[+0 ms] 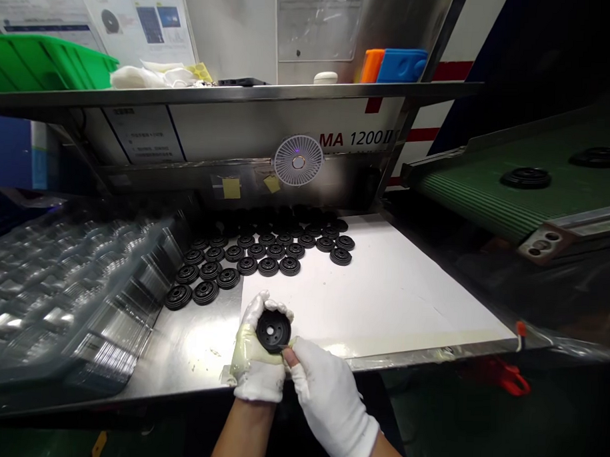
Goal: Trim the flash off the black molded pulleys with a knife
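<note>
My left hand, in a white glove with a yellowish patch over the palm, is wrapped round a round black ribbed disc with a small hole at its centre. The disc is tilted with its hollow side facing me. My right hand, also in a white glove with the thumb tip bare, is pinched at the disc's lower right rim. A thin, dark tip shows at that pinch, too small to name. Beyond my hands, several like black discs lie in rows on the table.
Stacked clear plastic trays stand at the left. White paper covers the table's right part. A green conveyor belt at the right carries black discs. Above, a shelf holds a green bin; a white fan hangs below.
</note>
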A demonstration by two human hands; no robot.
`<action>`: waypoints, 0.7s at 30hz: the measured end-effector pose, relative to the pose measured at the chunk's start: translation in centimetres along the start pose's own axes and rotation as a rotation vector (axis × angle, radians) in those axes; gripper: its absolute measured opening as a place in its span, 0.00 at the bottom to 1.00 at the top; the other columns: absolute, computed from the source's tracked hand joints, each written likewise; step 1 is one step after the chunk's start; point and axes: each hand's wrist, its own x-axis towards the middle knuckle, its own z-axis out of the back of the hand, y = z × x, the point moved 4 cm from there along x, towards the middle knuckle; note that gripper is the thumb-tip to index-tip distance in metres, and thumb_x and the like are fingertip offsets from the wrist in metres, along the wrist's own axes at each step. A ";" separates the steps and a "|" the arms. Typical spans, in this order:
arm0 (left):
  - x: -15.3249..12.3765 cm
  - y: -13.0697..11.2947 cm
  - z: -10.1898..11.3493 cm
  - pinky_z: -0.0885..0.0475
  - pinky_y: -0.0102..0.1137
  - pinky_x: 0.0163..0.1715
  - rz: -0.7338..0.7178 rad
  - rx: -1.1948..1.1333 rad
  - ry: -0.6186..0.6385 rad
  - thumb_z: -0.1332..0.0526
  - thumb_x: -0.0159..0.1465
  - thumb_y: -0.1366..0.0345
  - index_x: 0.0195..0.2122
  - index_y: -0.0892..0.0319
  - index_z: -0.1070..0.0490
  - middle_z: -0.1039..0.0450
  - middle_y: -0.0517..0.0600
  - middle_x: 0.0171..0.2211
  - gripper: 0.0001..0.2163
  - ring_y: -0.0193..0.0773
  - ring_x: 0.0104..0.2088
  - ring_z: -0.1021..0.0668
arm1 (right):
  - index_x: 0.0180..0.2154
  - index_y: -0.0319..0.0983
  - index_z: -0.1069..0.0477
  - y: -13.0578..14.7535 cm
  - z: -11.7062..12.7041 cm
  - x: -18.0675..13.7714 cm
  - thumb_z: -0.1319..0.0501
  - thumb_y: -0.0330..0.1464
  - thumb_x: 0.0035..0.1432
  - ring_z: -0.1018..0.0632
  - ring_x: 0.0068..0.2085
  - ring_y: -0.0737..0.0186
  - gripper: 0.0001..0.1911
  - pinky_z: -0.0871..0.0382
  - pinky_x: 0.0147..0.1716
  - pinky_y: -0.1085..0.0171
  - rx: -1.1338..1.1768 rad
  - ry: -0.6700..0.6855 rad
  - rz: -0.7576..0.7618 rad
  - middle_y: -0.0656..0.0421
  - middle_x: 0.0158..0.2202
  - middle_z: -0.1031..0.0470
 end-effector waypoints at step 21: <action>-0.2 -0.1 1.3 0.29 0.32 0.30 -0.081 0.116 0.018 0.41 0.54 0.71 0.34 0.60 0.31 0.33 0.47 0.22 0.07 0.33 0.25 0.28 | 0.28 0.42 0.35 -1.2 -0.4 -0.1 0.53 0.35 0.62 0.30 0.23 0.65 0.13 0.46 0.22 0.66 -0.020 -0.067 -0.013 0.62 0.23 0.30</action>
